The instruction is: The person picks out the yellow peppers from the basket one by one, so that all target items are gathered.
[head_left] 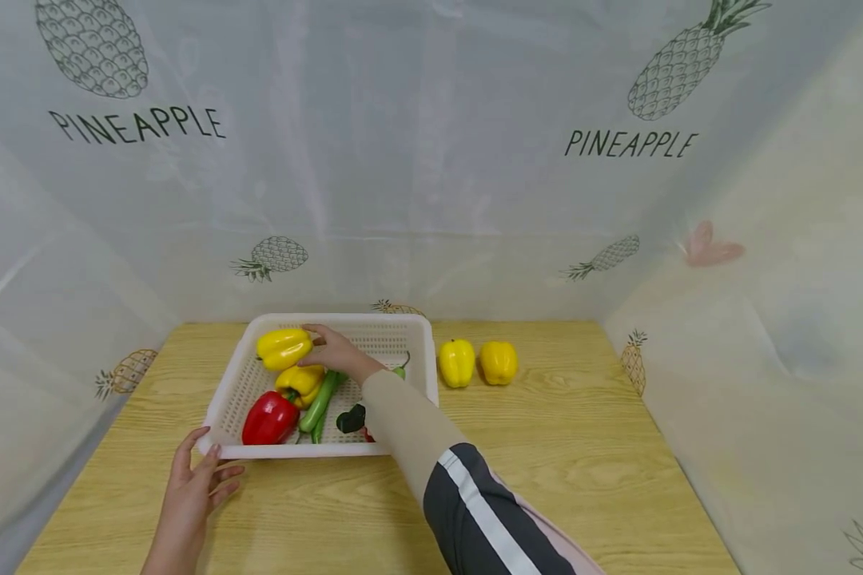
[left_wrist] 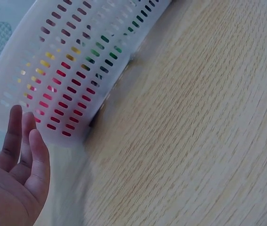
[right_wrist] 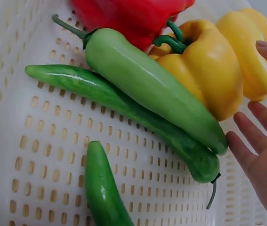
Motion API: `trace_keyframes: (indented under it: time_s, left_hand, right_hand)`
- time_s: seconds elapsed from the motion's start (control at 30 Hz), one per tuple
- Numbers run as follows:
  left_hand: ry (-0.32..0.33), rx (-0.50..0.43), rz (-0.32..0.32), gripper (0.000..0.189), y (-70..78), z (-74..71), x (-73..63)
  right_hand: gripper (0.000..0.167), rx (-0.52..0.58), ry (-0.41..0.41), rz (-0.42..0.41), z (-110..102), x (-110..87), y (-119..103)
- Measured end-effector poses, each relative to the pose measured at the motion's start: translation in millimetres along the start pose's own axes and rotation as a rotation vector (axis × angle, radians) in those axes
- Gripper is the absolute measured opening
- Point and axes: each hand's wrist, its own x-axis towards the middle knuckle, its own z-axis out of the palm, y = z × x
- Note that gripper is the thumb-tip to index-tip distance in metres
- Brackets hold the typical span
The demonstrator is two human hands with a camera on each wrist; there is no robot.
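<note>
Inside a white plastic basket, my right hand pinches the right end of a yellow bell pepper between thumb and fingers. In the right wrist view its other fingers spread out straight. Below that pepper lies another yellow bell pepper, with a red bell pepper beside it. A light green long pepper and a darker green one lie side by side. My left hand touches the basket's near left corner, its fingers extended along the outer wall.
Two yellow bell peppers stand on the wooden table right of the basket. A third green pepper and a dark green piece lie in the basket, partly behind my right arm. A pineapple-print curtain closes off the back.
</note>
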Motion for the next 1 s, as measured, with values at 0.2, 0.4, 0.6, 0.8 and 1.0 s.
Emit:
trace_keyframes:
  time_s: [0.2, 0.4, 0.6, 0.8, 1.0]
  left_hand:
    - [0.008, -0.002, -0.002, 0.031, -0.1, 0.9, -0.4]
    - [0.008, -0.027, 0.002, 0.031, -0.5, 0.1, 0.2]
    - [0.0, -0.047, 0.013, 0.031, -2.0, -0.5, 1.1]
    - [0.004, -0.04, 0.011, 0.031, -2.3, -0.5, 1.0]
    - [0.004, -0.044, 0.016, 0.029, -2.3, 0.4, 2.1]
  right_hand:
    - [0.065, 0.012, 0.01, 0.017, 1, 4.1, -2]
    - [0.055, 0.042, 0.036, 0.011, 0, 3.3, -8]
    - [0.043, 0.055, 0.053, 0.006, -1, 4.4, -10]
    - [0.033, 0.036, 0.082, 0.014, 2, 7.7, -10]
    - [0.029, 0.031, 0.09, 0.001, 3, 7.9, -11]
